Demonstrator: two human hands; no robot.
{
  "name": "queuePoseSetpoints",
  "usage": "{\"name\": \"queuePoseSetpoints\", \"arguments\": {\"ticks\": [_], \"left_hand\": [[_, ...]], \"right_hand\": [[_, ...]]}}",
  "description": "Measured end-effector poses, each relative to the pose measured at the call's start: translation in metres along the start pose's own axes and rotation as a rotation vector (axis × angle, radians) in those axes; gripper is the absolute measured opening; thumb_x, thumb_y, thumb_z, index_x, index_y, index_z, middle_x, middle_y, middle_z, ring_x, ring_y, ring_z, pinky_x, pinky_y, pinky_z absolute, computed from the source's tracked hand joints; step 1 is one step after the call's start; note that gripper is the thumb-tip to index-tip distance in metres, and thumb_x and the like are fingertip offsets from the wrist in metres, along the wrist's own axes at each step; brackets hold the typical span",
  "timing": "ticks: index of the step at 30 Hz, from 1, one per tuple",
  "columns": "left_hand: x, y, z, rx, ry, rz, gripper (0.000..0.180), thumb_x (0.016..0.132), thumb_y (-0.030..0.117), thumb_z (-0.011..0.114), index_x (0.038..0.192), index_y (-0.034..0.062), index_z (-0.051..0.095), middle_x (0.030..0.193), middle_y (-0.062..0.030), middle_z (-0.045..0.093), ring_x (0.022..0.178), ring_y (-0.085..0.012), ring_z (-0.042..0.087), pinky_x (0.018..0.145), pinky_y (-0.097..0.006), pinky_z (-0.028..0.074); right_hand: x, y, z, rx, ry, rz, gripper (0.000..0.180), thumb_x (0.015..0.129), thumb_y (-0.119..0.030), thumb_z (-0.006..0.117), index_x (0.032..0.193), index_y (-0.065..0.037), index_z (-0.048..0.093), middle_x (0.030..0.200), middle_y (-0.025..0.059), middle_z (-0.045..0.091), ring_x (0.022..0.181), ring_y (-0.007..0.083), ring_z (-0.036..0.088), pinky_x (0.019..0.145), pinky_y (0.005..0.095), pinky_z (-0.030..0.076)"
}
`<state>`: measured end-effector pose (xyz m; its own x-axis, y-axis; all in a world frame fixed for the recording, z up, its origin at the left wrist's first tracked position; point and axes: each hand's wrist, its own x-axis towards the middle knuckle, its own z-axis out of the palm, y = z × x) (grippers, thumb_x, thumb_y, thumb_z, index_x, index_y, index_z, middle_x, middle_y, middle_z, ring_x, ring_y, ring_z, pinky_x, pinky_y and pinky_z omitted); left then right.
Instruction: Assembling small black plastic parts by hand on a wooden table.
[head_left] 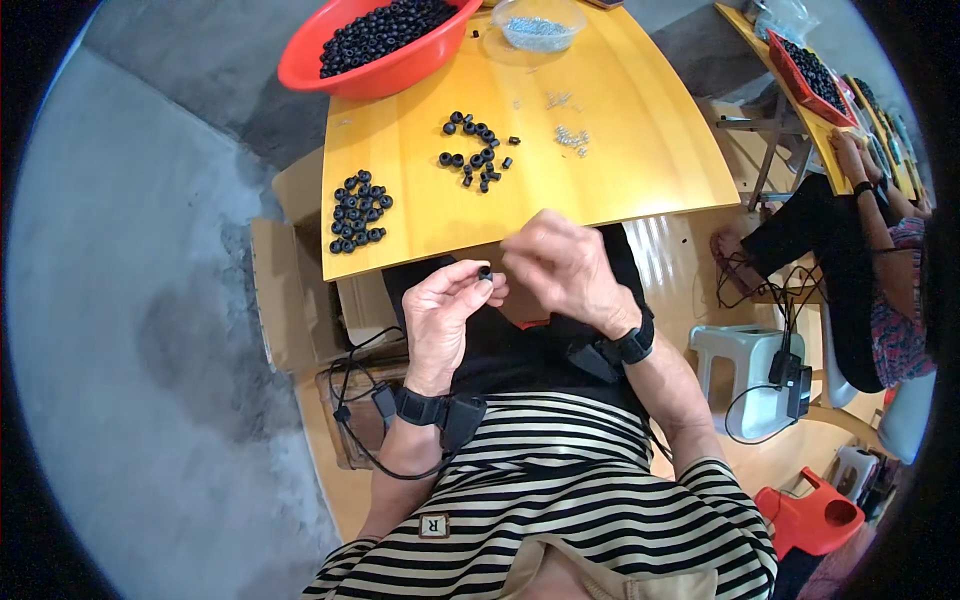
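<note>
My left hand [440,310] pinches a small black plastic knob-like piece [485,272] between thumb and fingers, just off the near edge of the yellow table [640,130]. Close on its right is my right hand [565,268], its fingers bent and smeared by motion; whether it holds anything does not show. On the table at left stands a tight group of similar black pieces [358,212]. Farther in, more black pieces [480,150] lie loosely scattered. To their right are small silvery metal pieces [572,140], too small to name.
At the far left of the table, a red basin [300,75] holds many black pieces. A clear plastic tub [540,40] of silvery bits stands beside it. A cardboard box [280,290] is below left. On the right, another person sits near a white stool [740,370] with cables [790,350].
</note>
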<state>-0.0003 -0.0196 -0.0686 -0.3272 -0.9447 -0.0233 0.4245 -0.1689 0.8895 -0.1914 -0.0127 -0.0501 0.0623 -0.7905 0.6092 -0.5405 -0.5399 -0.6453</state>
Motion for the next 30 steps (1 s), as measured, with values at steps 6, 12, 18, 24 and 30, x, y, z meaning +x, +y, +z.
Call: {"name": "queuePoseSetpoints", "arguments": {"ticks": [6,12,18,24,30], "left_hand": [[-0.003,-0.001,0.002,0.100,0.019,0.003,0.023,0.087,0.003,0.066,0.108,-0.0042,0.065,0.093,-0.0188,0.071,0.080,-0.0234,0.070,0.072,-0.034,0.057],[-0.004,-0.001,0.008,0.117,0.030,-0.028,0.022,0.086,0.002,0.067,0.107,-0.0037,0.066,0.091,-0.0169,0.071,0.079,-0.0214,0.070,0.072,-0.032,0.056],[-0.004,0.001,0.005,0.138,0.034,-0.031,0.022,0.085,0.002,0.068,0.107,-0.0033,0.066,0.092,-0.0163,0.071,0.079,-0.0205,0.070,0.072,-0.031,0.056],[-0.004,0.000,0.007,0.125,0.023,-0.033,0.022,0.085,0.002,0.069,0.107,-0.0030,0.066,0.092,-0.0152,0.071,0.079,-0.0193,0.069,0.072,-0.031,0.056],[-0.004,0.003,0.007,0.136,0.028,-0.038,0.022,0.085,0.002,0.069,0.107,-0.0026,0.066,0.092,-0.0147,0.071,0.079,-0.0187,0.069,0.073,-0.030,0.056]], "right_hand": [[0.018,0.064,-0.036,-0.502,0.247,0.272,0.013,0.079,-0.007,0.066,0.092,-0.008,0.069,0.092,0.0088,0.065,0.086,0.0286,0.064,0.073,0.0379,0.050],[0.021,0.090,-0.035,-0.645,0.102,0.113,0.026,0.081,-0.005,0.061,0.106,-0.009,0.068,0.111,0.0097,0.063,0.107,0.0313,0.057,0.092,0.0436,0.043],[0.022,0.087,-0.025,-0.585,0.119,0.111,0.026,0.081,-0.005,0.061,0.107,-0.008,0.067,0.116,0.0112,0.062,0.107,0.0321,0.056,0.093,0.0437,0.043],[0.027,0.091,-0.031,-0.520,0.152,0.106,0.024,0.079,-0.005,0.063,0.103,-0.007,0.068,0.109,0.0136,0.064,0.102,0.0343,0.059,0.089,0.0441,0.045],[0.024,0.099,-0.039,-0.372,0.282,0.245,0.017,0.082,-0.007,0.066,0.097,-0.002,0.069,0.096,0.0138,0.065,0.084,0.0277,0.064,0.074,0.0354,0.051]]}}
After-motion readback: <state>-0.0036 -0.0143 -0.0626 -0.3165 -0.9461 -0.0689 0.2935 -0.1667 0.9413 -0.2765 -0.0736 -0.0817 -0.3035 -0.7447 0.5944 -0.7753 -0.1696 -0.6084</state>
